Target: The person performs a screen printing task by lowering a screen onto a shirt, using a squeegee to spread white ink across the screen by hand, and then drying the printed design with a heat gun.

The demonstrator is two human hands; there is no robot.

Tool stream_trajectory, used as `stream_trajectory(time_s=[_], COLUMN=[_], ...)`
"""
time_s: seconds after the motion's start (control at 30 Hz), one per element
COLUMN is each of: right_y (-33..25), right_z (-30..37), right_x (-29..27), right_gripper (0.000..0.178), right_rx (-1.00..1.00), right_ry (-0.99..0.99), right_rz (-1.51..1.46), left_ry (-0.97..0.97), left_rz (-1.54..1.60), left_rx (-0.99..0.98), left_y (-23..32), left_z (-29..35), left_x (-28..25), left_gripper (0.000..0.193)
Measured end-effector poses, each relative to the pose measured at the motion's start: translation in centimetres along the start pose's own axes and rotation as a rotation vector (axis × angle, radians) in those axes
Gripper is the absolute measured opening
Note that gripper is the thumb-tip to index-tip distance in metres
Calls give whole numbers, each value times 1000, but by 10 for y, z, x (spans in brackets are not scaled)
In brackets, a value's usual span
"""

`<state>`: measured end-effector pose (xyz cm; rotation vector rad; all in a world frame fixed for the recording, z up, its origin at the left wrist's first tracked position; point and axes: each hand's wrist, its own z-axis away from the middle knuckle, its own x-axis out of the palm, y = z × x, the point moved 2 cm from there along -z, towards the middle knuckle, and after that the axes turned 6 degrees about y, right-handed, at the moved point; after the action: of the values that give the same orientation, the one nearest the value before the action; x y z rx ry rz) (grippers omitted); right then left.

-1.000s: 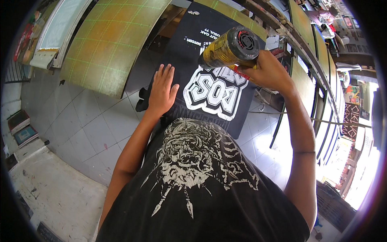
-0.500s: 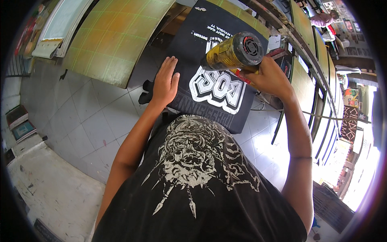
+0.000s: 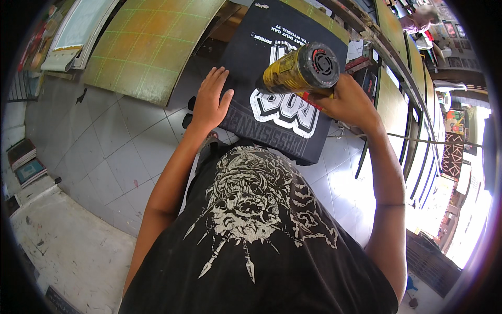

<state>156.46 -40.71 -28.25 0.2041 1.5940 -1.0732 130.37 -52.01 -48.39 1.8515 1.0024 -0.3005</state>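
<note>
A black cloth [image 3: 241, 73] with white printed lettering lies spread over a board in front of me, and the board's near corner points toward my body. My right hand [image 3: 349, 102] is closed round the handle of a yellow and black heat gun [image 3: 285, 74]. Its nozzle points left above the cloth, and its round vented back end faces up toward me. The gun's body covers part of the big white print [image 3: 287, 116]. At the cloth's left edge my left hand [image 3: 210, 102] is open, fingers stretched out; whether it presses on the cloth I cannot tell.
To the left stands a yellow-green board [image 3: 151, 47] with grid lines. A dark rail [image 3: 389, 49] and further slanted boards run along the right, crossed by a cable [image 3: 418, 140]. Books [image 3: 26, 162] sit at the far left by a stained pale surface [image 3: 68, 235]. Another person [image 3: 418, 21] is at the upper right.
The heat gun has shifted slightly left and toward me. My left hand has moved a little left and away from my body. The printed cloth appears slightly farther from my body.
</note>
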Motion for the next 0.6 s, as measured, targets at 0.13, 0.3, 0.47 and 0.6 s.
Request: stream_trajectory(time_s=[0.13,0.3,0.47,0.6], right_y=[-7,-17,-20,-20], right_z=[6,12,16,18], right_x=[5,6,7,7], right_gripper=[34,33,34,32], right_rx=[17,22,37,-21], right_ry=[-29,-34,-83,-55], right_rz=[-1,1,37,33], left_ry=[36,34,19,24], left_rz=[9,4,-22,-12], left_rx=[8,21,34,36], left_y=[-6,-7,-7,-9], left_z=[4,6,7,8], left_x=[3,6,9,10], left_gripper=[44,41,41,41])
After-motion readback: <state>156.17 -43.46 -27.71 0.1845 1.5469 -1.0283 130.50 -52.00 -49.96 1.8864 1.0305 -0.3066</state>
